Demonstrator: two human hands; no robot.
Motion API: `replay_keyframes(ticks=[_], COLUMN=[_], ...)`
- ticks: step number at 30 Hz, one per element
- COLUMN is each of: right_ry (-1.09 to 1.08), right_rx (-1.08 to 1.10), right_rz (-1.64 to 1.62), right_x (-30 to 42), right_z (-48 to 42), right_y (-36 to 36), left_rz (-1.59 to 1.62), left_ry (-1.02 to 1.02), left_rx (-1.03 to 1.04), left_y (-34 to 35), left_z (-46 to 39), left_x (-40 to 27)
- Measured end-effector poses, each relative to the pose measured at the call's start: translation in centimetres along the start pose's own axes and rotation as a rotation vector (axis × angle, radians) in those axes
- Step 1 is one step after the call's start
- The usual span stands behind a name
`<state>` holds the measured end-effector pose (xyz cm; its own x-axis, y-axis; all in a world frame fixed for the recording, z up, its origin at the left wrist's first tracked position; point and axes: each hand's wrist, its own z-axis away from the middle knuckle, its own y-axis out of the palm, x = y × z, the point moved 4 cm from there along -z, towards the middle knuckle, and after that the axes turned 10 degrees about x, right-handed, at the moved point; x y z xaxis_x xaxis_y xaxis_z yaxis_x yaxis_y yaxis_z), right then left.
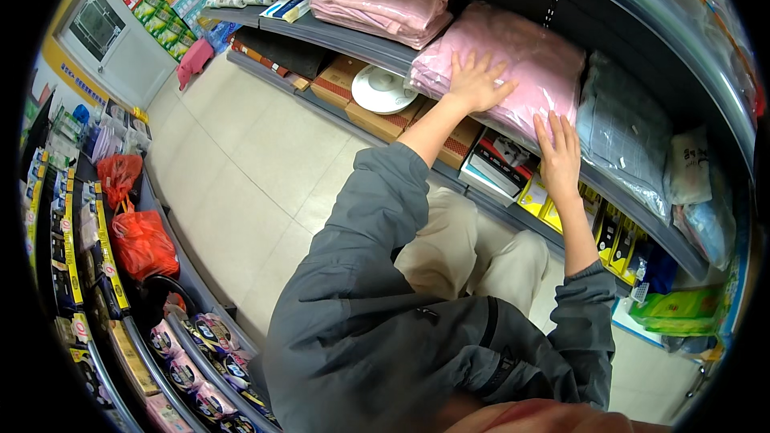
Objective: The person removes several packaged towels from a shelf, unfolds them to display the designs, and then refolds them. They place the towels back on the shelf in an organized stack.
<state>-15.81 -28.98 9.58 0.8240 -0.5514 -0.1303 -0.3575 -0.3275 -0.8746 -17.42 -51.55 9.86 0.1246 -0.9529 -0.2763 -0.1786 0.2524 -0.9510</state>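
Note:
A folded pink textile in a clear plastic bag (523, 48) lies on the grey shelf (361, 36), its near side reaching over the shelf's front edge. Spread flat on its top is my left hand (478, 84), fingers apart. My right hand (558, 150) rests its fingertips against the near right corner of the same bag, with nothing grasped. To the left sits another folded pink textile (382, 3). A bagged grey-blue textile (625, 126) lies close to the right of my right hand.
Below are brown cardboard boxes (340, 81), a white lidded dish (382, 89) and yellow-black packages (616, 240). Small bagged items (689, 168) fill the shelf's right end. Behind me, across the tiled floor (240, 156), stand a stocked rack (114, 288) and red plastic bags (144, 240).

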Motion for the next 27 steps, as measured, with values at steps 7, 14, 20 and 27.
replay_keyframes(ticks=[7, 14, 20, 27], right_ry=[0.097, 0.520, 0.675, 0.367], right_rx=[0.038, -0.269, -0.356, -0.586], right_rz=[-0.065, -1.787, -2.762, -2.071], right_x=[1.3, 3.6, 6.1, 5.9], right_z=[0.8, 7.1, 5.9, 6.4], right_y=[-0.7, 3.1, -0.8, -8.4], left_rz=[0.037, 0.778, 0.610, 1.274], left_ry=[0.073, 0.607, 0.640, 0.195], left_rx=[-0.023, -0.185, -0.183, -0.061], left_y=[-0.2, 1.1, 3.1, 8.4], left_z=[0.9, 13.2, 16.4, 15.6], left_x=[-1.0, -12.8, -16.5, -11.0])
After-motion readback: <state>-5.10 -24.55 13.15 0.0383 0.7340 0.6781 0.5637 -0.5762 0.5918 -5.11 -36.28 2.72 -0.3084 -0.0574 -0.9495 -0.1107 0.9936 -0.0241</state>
